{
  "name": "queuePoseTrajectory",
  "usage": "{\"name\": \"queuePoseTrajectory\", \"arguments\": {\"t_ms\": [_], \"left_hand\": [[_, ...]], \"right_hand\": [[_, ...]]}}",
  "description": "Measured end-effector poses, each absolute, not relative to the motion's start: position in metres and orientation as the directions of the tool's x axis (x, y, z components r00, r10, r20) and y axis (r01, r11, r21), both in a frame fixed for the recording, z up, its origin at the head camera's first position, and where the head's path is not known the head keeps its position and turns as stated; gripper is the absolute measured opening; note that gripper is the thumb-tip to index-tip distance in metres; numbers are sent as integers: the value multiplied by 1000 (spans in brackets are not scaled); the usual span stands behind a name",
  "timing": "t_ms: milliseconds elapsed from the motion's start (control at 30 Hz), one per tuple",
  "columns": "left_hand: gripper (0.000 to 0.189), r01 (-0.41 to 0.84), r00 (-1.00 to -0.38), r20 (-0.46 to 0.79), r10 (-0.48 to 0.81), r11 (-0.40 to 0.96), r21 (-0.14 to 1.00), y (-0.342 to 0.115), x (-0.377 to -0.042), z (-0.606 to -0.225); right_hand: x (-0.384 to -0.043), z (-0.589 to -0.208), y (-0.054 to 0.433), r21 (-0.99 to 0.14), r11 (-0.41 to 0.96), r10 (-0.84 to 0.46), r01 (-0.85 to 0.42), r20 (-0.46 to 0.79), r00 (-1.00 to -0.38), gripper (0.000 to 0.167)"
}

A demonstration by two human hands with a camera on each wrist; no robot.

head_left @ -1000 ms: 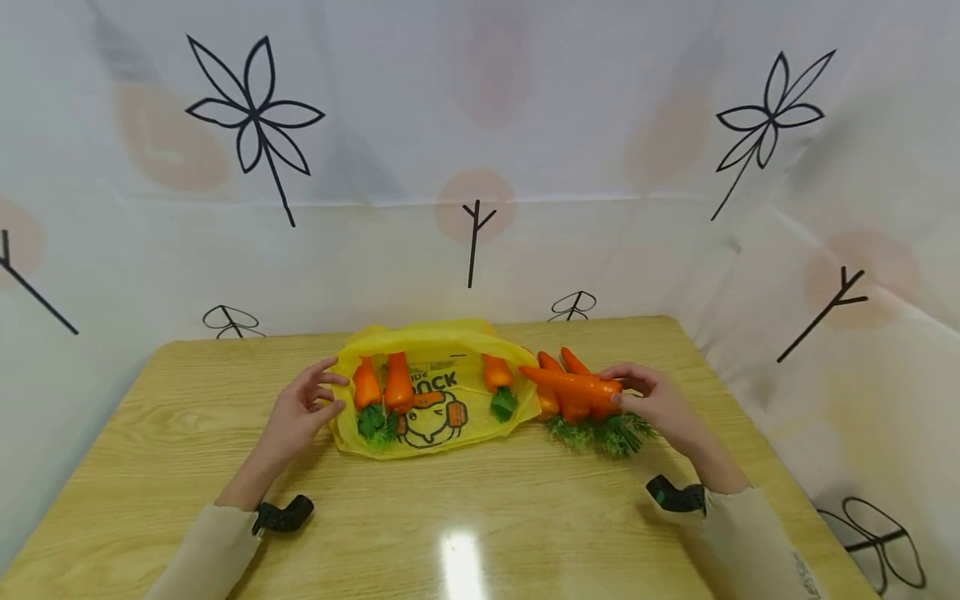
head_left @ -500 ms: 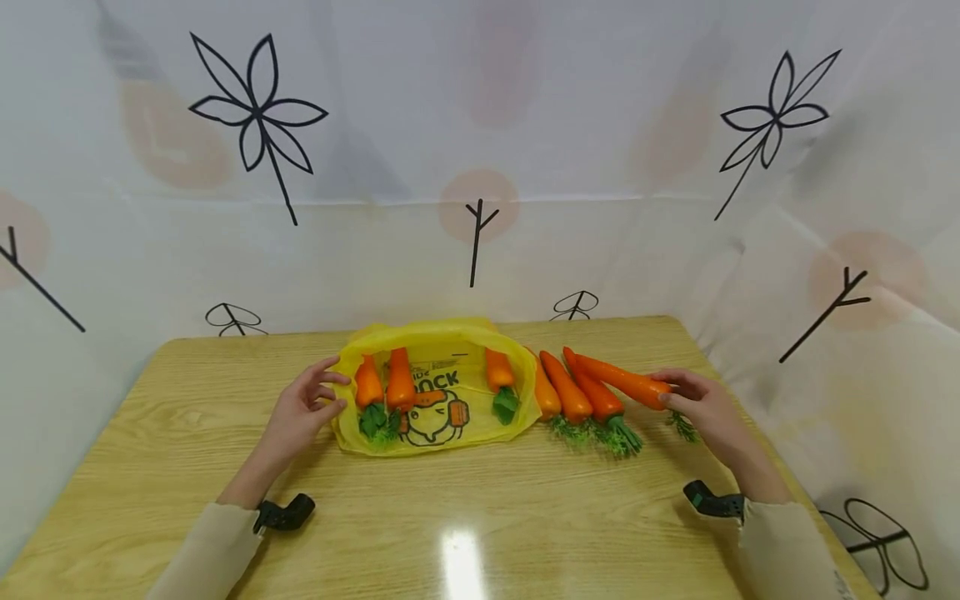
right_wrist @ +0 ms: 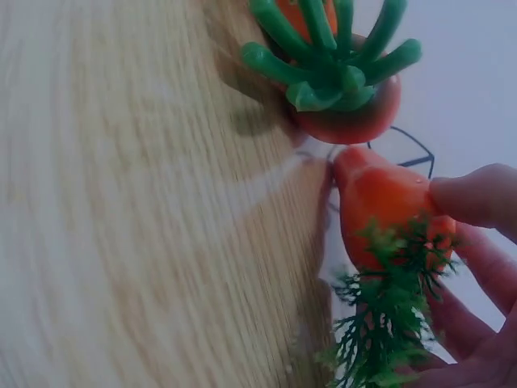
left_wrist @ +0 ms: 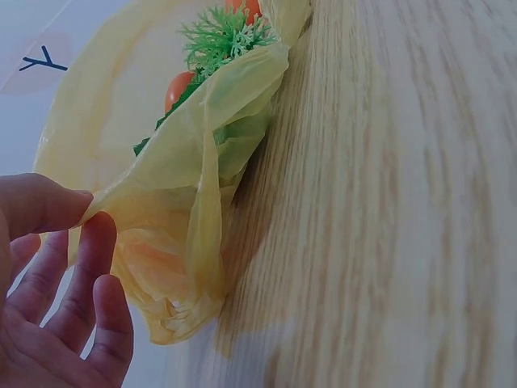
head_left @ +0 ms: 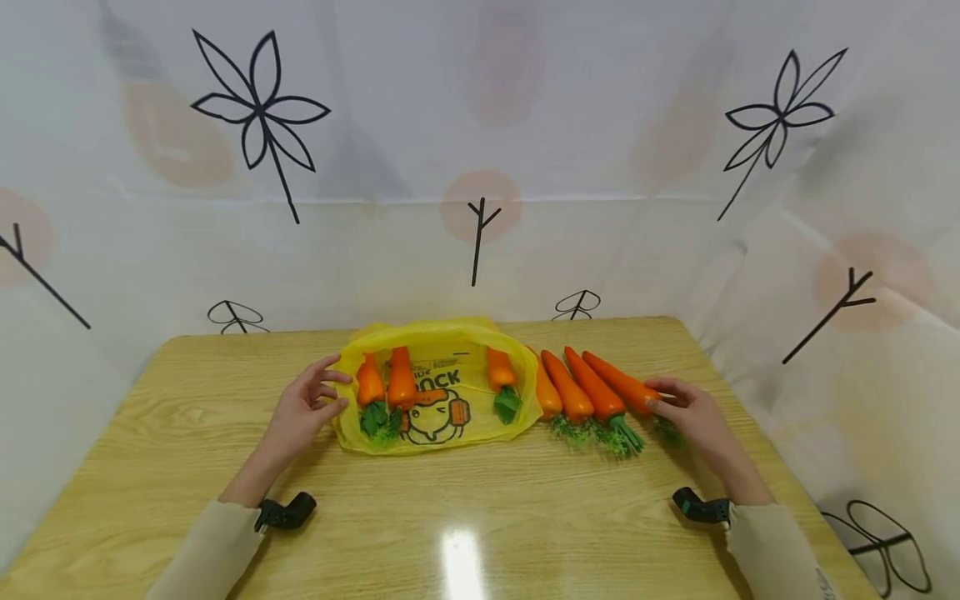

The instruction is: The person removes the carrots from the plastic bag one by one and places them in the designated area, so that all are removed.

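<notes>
"What is held?"
"The yellow plastic bag (head_left: pixel 427 336) is pinched at its rim by the left hand (head_left: pixel 300 410), the rightmost artificial carrot (head_left: pixel 621 381) by the right hand (head_left: pixel 688 410)."
"Inside?"
"Three bagged carrots (head_left: pixel 401 383) are seen, tips hidden."
"Between?"
"Three loose carrots (head_left: pixel 597 387) are laid on the table (head_left: pixel 375 533), one partly covered by the bag."

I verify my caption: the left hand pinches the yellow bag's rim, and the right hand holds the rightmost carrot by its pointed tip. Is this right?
Not the tip: the right hand holds the rightmost carrot at its thick, leafy end; see the right wrist view. The rest is right.
</notes>
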State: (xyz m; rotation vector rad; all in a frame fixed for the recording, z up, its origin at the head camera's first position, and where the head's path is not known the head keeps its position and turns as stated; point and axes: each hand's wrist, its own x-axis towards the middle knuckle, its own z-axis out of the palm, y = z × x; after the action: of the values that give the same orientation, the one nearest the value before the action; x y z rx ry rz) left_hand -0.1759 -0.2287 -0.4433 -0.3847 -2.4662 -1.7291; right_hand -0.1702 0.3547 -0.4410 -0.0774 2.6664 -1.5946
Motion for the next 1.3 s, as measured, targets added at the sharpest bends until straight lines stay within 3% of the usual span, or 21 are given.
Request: {"name": "queuePoseTrajectory", "arguments": {"t_ms": [333, 667, 867, 1067, 1300], "left_hand": [[65, 249, -966, 211, 147, 328, 911, -227, -176, -439], [65, 263, -962, 219, 162, 344, 901, -226, -181, -437], [64, 255, -965, 216, 146, 347, 902, -226, -177, -441], [64, 269, -961, 230, 152, 347, 898, -227, -177, -442], [66, 275, -959, 234, 158, 331, 903, -227, -179, -440]], "right_hand": [[-172, -442, 352, -888, 459, -90, -19, -25, -996, 52], [-168, -425, 338, -814, 571, 20, -109, 147, -989, 43], [-168, -407, 311, -800, 565, -36, -201, 220, -975, 35], [-166, -391, 274, -847, 487, -114, -212, 178, -977, 37], [-169, -387, 230, -828, 485, -218, -281, 197, -956, 35]]}}
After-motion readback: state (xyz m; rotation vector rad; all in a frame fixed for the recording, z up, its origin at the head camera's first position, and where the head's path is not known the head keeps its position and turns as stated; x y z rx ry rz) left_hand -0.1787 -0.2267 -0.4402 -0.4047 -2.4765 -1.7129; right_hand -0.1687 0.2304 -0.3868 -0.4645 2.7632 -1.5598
